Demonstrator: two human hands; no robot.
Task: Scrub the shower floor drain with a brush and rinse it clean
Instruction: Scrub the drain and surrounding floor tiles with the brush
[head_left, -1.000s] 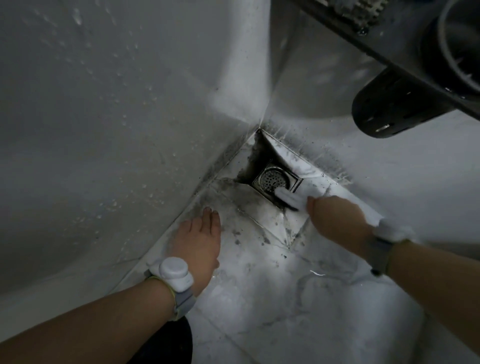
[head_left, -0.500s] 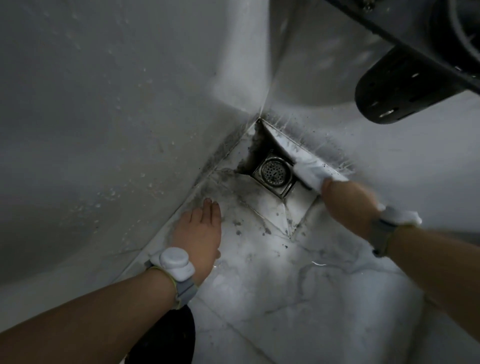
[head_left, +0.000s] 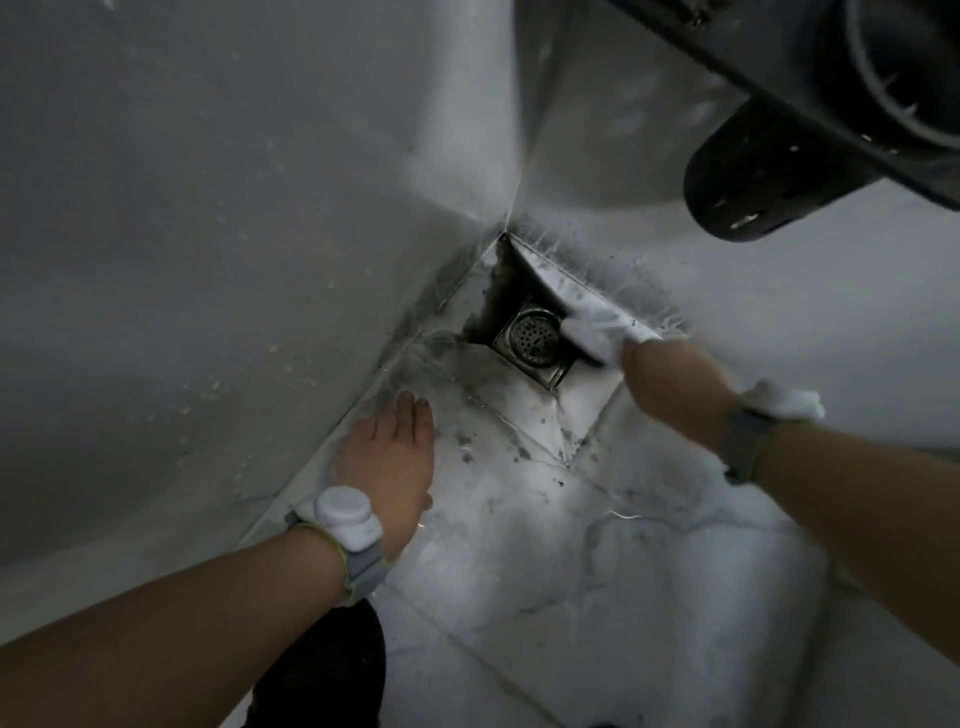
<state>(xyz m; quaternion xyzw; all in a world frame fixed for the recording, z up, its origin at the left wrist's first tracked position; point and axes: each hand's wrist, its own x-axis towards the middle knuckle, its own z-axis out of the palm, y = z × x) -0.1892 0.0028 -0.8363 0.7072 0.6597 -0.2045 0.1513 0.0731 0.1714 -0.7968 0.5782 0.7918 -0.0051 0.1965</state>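
Dark perforated holder (head_left: 748, 171) hangs on speckled wall (head_left: 208, 234).

Two bare forearms, no sleeves in view.

Left hand (head_left: 387, 457): bare, no glove or ring visible. Left wrist: grey fabric strap (head_left: 363, 566) with a yellow-green edge, carrying a white rounded module (head_left: 345, 517) whose top bears a raised circular disc.

Right hand (head_left: 670, 387): bare, seen from the back. Right wrist: matching grey strap (head_left: 745, 447) with yellow-green trim; its white module (head_left: 792, 405) sits on the far side of the wrist, only partly visible.

Dark clothing (head_left: 322, 670) shows at the lower edge, below the left forearm; garment type cannot be told.
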